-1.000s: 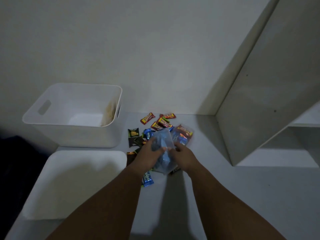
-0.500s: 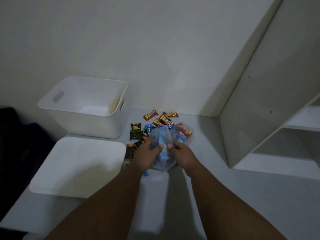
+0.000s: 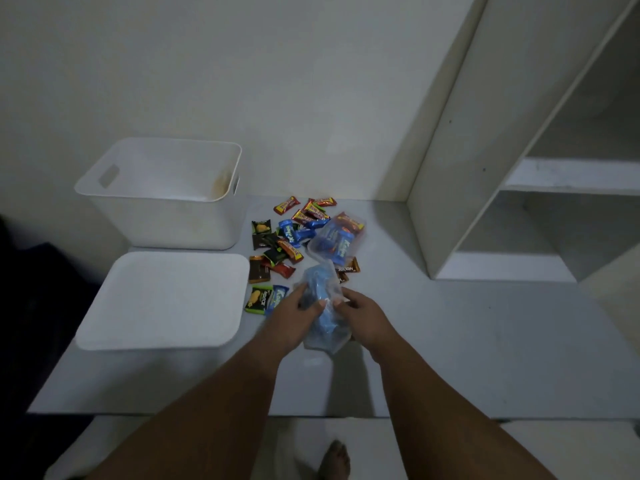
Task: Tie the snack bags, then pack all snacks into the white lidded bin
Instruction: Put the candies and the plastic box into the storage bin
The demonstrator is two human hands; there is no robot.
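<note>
Both hands grip one clear bag (image 3: 325, 322) of blue snacks, held just above the table (image 3: 485, 341). The left hand (image 3: 292, 315) has fingers curled round the bag's neck; the right hand (image 3: 367, 315) pinches the film from the other side. No knot can be seen.

Judged step: tying the first bag. The next move calls for twisting the neck and looping it through without spilling.

A second bag (image 3: 337, 239) lies just beyond, its mouth apparently untied. Loose snacks (image 3: 277, 251) are scattered beside it. The bin (image 3: 156, 220) stands open farther left, no snacks visible inside, its lid (image 3: 162, 299) flat in front. Packing not begun.
</note>
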